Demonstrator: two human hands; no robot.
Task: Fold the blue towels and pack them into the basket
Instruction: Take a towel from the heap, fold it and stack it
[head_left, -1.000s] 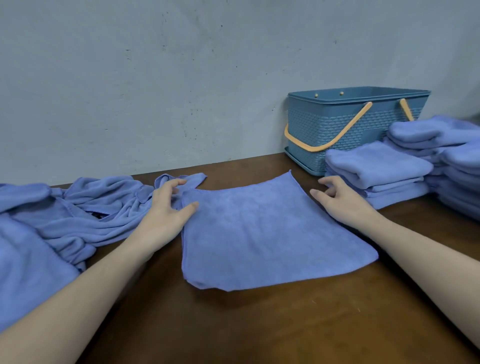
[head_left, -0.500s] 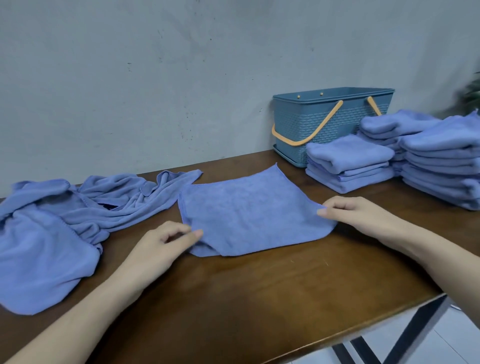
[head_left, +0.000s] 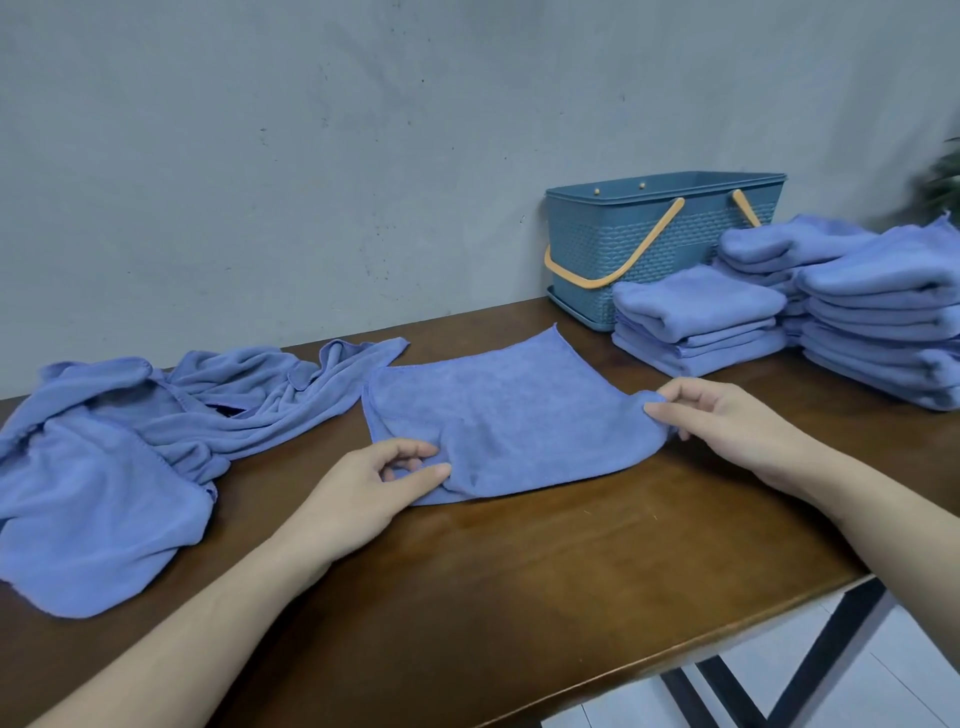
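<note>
So there's one blue towel (head_left: 498, 415) spread flat mid-surface (head_left: 519, 597), and both hands are on it. Left hand (head_left: 363, 493) pinches the near left corner, right hand (head_left: 727, 426) pinches the right corner, lifting it a bit. Unfolded towels (head_left: 130, 457) sit in a heap on the left. Folded stacks (head_left: 857, 301) are far right, just in front of the basket (head_left: 639, 249) by the wall.

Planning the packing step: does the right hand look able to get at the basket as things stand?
Probably yes. The right hand pinches the flat towel, and the basket stands behind folded towel stacks, so it would have to let go and pass over them; the open top looks unobstructed.
</note>
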